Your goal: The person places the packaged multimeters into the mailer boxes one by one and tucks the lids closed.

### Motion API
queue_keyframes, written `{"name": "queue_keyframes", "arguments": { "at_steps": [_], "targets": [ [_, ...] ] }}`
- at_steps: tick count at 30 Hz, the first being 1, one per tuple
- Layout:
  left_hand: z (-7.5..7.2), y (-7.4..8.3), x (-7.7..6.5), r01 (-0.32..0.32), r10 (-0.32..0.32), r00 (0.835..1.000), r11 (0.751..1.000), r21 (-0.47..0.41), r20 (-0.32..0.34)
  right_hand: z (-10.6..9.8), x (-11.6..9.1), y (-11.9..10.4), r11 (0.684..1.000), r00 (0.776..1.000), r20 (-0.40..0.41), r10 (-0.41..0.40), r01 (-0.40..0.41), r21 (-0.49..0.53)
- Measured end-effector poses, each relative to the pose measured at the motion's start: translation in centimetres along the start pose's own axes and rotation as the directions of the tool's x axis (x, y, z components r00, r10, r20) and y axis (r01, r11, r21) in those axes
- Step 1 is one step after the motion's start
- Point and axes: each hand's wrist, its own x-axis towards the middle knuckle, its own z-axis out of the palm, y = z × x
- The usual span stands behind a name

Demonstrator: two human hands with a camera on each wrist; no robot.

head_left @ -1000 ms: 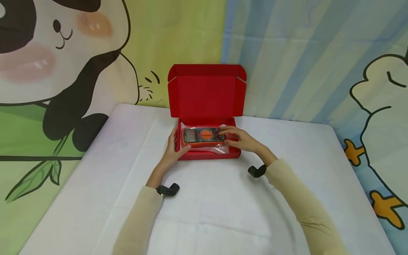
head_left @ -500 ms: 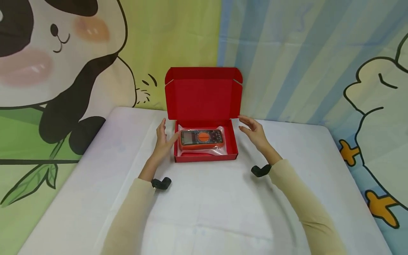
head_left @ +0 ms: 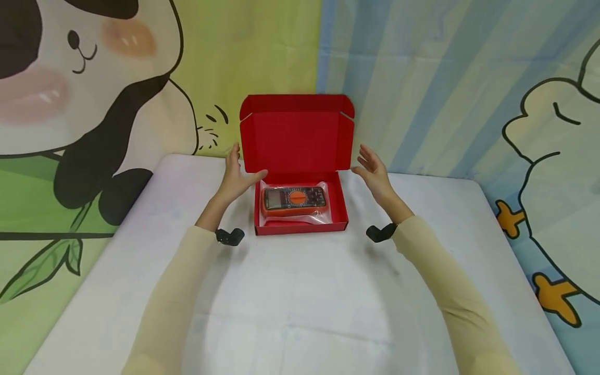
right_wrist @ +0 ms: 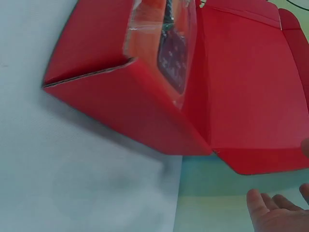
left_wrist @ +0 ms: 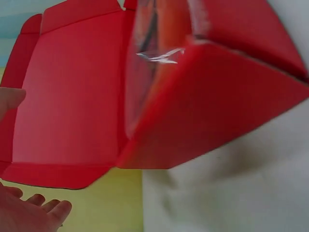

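Note:
An orange-and-black multimeter (head_left: 295, 200) with an orange dial lies in a clear plastic bag inside the red cardboard box (head_left: 300, 228). The box lid (head_left: 298, 140) stands raised at the back, its side flaps spread. My left hand (head_left: 234, 178) is held up at the lid's left side, fingers extended and thumb over the lid's lower corner in the head view. At the lid's right side my right hand (head_left: 377, 179) is raised with spread fingers, holding nothing. Both wrist views show fingers around the lid's flaps, the left hand (left_wrist: 29, 212) and right hand (right_wrist: 280, 217) each beside an edge.
The box stands near the back edge of a table with a white cloth (head_left: 300, 297). Behind it hangs a printed backdrop (head_left: 262, 47) with cartoon figures. A black wrist camera (head_left: 230, 237) sits on the left wrist, another camera (head_left: 380, 233) on the right.
My right hand has left the multimeter and moved out to the lid's right side. My left hand has left the box's side and risen to the lid's left. The multimeter stays in the box.

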Motion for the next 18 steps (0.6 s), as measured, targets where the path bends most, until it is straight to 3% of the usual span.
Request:
{"name": "queue_keyframes", "arguments": {
  "at_steps": [8,13,18],
  "targets": [
    [0.1,2.0,1.0,-0.023,0.022,1.000,0.990,-0.143,-0.004,0.9,1.2,-1.0,1.000,1.000,0.004,0.013,-0.013,0.019],
    [0.3,2.1,1.1,-0.028,0.028,1.000,0.988,-0.150,0.001,1.4,1.4,-1.3,0.999,1.000,0.022,0.016,-0.017,0.046],
    [0.3,2.0,1.1,-0.071,0.073,0.997,0.989,-0.130,0.014,1.9,1.4,-1.7,0.981,0.996,0.035,0.076,-0.081,0.178]
  ]
}}
